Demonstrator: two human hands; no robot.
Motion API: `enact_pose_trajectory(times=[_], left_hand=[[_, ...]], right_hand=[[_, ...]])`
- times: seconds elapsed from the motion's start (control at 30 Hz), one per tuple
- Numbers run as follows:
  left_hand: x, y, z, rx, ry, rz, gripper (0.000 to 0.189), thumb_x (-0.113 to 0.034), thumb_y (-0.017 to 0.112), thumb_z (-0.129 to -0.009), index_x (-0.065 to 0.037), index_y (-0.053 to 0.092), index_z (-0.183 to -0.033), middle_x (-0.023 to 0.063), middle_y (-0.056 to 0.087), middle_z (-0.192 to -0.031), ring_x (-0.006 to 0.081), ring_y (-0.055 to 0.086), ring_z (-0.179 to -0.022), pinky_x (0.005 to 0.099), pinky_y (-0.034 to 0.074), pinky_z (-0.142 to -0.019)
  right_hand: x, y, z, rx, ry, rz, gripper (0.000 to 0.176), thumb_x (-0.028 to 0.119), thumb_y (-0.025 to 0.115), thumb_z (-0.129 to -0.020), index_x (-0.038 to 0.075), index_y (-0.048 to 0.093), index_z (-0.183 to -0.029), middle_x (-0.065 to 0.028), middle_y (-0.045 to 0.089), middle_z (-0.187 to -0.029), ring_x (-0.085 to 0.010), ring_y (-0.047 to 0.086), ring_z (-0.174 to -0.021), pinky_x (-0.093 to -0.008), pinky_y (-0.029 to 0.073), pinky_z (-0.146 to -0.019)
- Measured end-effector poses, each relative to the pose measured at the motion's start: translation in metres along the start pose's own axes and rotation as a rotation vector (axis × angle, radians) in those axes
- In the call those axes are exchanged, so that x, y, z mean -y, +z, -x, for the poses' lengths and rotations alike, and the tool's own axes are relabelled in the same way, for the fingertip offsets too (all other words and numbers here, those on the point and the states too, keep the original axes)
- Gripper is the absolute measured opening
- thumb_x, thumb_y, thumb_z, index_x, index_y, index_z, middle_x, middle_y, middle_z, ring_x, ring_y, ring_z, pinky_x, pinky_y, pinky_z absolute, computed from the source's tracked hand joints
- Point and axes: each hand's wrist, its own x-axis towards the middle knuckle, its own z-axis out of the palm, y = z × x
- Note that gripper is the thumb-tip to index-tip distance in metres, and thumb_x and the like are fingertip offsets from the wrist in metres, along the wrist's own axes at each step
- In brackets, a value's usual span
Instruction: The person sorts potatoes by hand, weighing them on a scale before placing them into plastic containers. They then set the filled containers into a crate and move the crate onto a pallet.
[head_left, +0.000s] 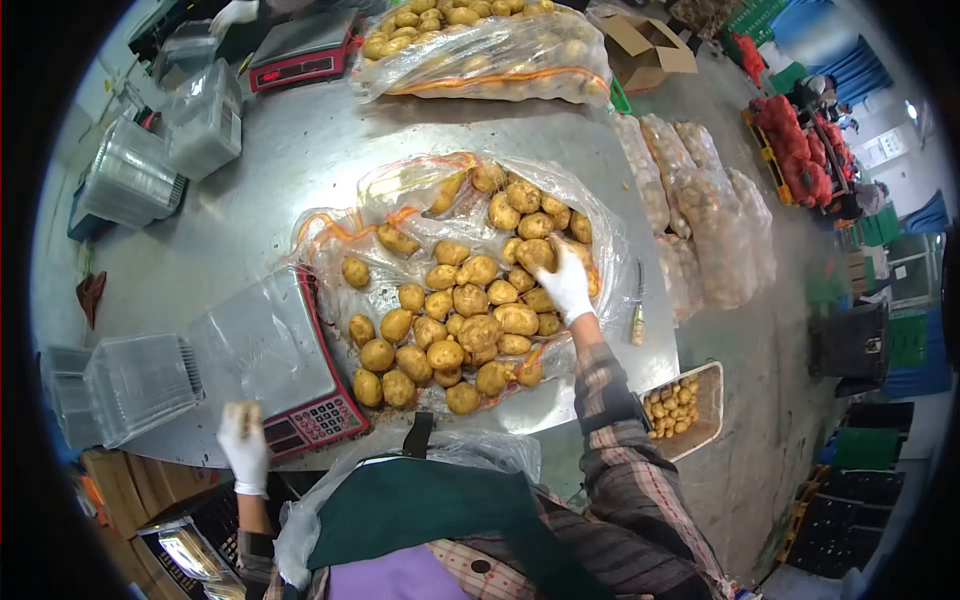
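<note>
nearest: green apron (pixel 430 515) over a purple top (pixel 400 578), plaid sleeves (pixel 640 475) either side. beyond, a metal table (pixel 270 165). potatoes (pixel 470 298) heaped mid-table on an opened clear bag (pixel 608 215).

right hand (pixel 568 285), white glove: fingers bent round a potato (pixel 535 256) at the heap's right side. left hand (pixel 243 448), gloved too: fingers curled, by the near left corner of a red scale (pixel 322 420); cannot tell whether it pinches anything.

knife (pixel 638 320) on the table, right of the bag. clear tubs (pixel 145 385) stacked at left. far end: a full sack (pixel 490 80), second scale (pixel 300 50), another person's gloved hand (pixel 235 13). floor, right: crate (pixel 714 400) with smaller potatoes.
</note>
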Motion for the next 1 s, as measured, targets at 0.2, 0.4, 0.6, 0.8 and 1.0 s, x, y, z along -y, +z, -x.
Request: enact_pose_trajectory(times=[0.2, 0.4, 0.6, 0.8, 1.0], left_hand=[[-0.053, 0.004, -0.002, 0.028, 0.022, -0.043, 0.031, 0.001, 0.067, -0.077, -0.003, 0.064, -0.107, 0.0143, 0.063, -0.098, 0.0314, 0.057, -0.098, 0.04, 0.044, -0.09], [-0.118, 0.012, -0.048, 0.051, 0.162, 0.102, 0.039, 0.003, 0.064, -0.076, -0.002, 0.062, -0.114, 0.016, 0.063, -0.108, 0.0331, 0.057, -0.107, 0.0398, 0.042, -0.096], [-0.207, 0.056, -0.088, 0.366, 0.276, 0.538, 0.059, -0.008, 0.072, -0.076, -0.002, 0.051, -0.131, 0.0167, 0.057, -0.127, 0.0314, 0.053, -0.119, 0.0384, 0.041, -0.102], [-0.24, 0.08, -0.096, 0.707, 0.472, 0.536, 0.071, -0.02, 0.079, -0.07, -0.008, 0.051, -0.134, 0.0158, 0.053, -0.13, 0.0311, 0.051, -0.12, 0.0402, 0.04, -0.103], [-0.168, 0.092, -0.083, 1.008, -0.244, 1.133, 0.036, -0.023, 0.06, -0.09, -0.008, 0.055, -0.122, 0.0134, 0.06, -0.115, 0.0274, 0.062, -0.101, 0.0363, 0.052, -0.084]], right_hand=[[0.003, 0.003, -0.004, 0.059, 0.011, -0.208, 0.063, 0.032, 0.067, -0.082, 0.005, 0.045, -0.134, -0.0219, 0.063, -0.11, -0.0302, 0.064, -0.095, -0.037, 0.052, -0.079], [0.098, -0.057, 0.034, 0.46, 0.677, -1.933, 0.055, 0.055, 0.04, -0.095, 0.01, 0.051, -0.125, -0.0162, 0.066, -0.103, -0.0158, 0.057, -0.056, -0.0245, 0.042, -0.047], [0.129, -0.043, 0.083, 0.777, 0.894, -2.129, 0.058, 0.06, 0.031, -0.095, 0.014, 0.051, -0.125, -0.0173, 0.065, -0.093, -0.0129, 0.04, -0.038, -0.0262, 0.035, -0.04], [0.145, -0.012, 0.116, 0.945, 0.779, -2.001, 0.047, 0.042, 0.029, -0.103, 0.007, 0.047, -0.13, -0.0146, 0.064, -0.106, -0.0227, 0.066, -0.066, -0.0375, 0.056, -0.057], [0.114, -0.014, 0.036, 0.725, 0.503, -0.9, 0.04, 0.032, 0.052, -0.098, -0.005, 0.064, -0.091, -0.0133, 0.069, -0.074, -0.0164, 0.064, -0.056, -0.0266, 0.05, -0.05]])
